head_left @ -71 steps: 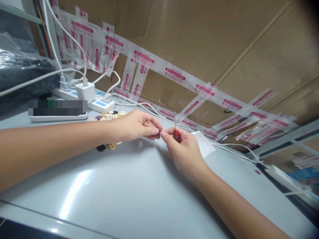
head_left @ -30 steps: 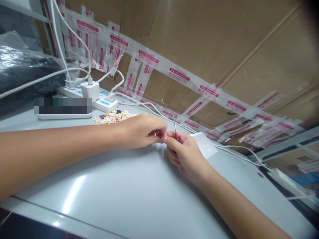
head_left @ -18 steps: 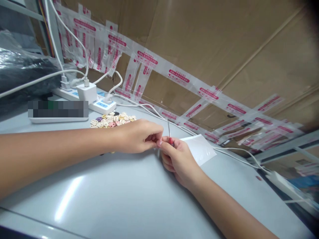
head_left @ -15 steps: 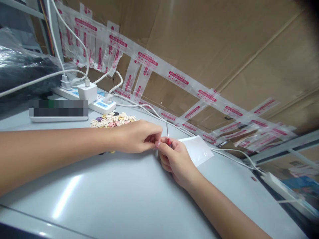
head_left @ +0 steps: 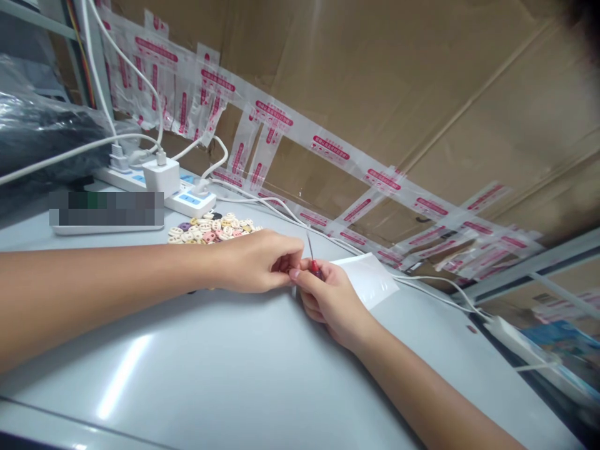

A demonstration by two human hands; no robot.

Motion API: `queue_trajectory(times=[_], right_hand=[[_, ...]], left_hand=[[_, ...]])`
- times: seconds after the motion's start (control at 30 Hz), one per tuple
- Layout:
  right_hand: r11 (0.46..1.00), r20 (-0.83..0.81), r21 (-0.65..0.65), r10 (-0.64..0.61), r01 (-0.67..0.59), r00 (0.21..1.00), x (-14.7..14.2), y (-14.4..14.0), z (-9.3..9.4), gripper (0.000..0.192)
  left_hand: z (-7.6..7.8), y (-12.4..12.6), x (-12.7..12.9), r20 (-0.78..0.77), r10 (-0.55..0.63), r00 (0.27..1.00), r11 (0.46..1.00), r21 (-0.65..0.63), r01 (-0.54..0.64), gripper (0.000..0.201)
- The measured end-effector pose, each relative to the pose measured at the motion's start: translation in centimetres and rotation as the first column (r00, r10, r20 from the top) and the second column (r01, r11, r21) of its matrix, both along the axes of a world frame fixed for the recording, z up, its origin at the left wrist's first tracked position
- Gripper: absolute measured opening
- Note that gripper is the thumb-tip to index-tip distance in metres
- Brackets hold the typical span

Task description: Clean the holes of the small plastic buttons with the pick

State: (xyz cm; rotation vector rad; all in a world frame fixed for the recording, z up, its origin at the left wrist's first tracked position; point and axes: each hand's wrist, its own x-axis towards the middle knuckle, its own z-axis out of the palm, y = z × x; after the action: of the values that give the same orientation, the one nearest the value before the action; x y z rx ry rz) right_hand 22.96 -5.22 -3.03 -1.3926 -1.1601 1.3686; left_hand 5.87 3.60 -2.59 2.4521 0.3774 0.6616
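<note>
My right hand [head_left: 335, 300] is closed around a small screwdriver [head_left: 314, 265] with a red collar. Its thin metal shaft points up and away from the tabletop, and most of the handle is hidden in the palm. Thumb and fingertips of my left hand [head_left: 262, 261] are pinched together, meeting the right thumb and forefinger. Whatever lies between these fingertips is too small and covered to make out. Behind my left wrist lies a pile of small button-like pieces [head_left: 199, 232], mostly cream, with some pink, yellow, purple and black ones.
A clear plastic bag or sheet [head_left: 370, 281] lies beyond my right hand. White power strips [head_left: 190, 203] with plugs and cables stand at the back left, near a white-based device [head_left: 110, 229], partly blurred out. A taped cardboard wall [head_left: 398, 81] rises behind the grey table [head_left: 225, 375].
The whole view has shifted slightly. Both hands keep nearly the same pose, fingertips still together, and the screwdriver stays in my right hand.
</note>
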Motion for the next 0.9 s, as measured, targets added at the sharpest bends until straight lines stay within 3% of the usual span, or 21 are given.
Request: queue_trajectory(times=[0.9], right_hand=[[1.000,0.026,0.017,0.024,-0.024,0.999,-0.26,-0.11,0.19,0.030]], left_hand=[[0.11,-0.16,-0.31,-0.006,0.007,1.000,0.999,0.032,-0.007,0.004]])
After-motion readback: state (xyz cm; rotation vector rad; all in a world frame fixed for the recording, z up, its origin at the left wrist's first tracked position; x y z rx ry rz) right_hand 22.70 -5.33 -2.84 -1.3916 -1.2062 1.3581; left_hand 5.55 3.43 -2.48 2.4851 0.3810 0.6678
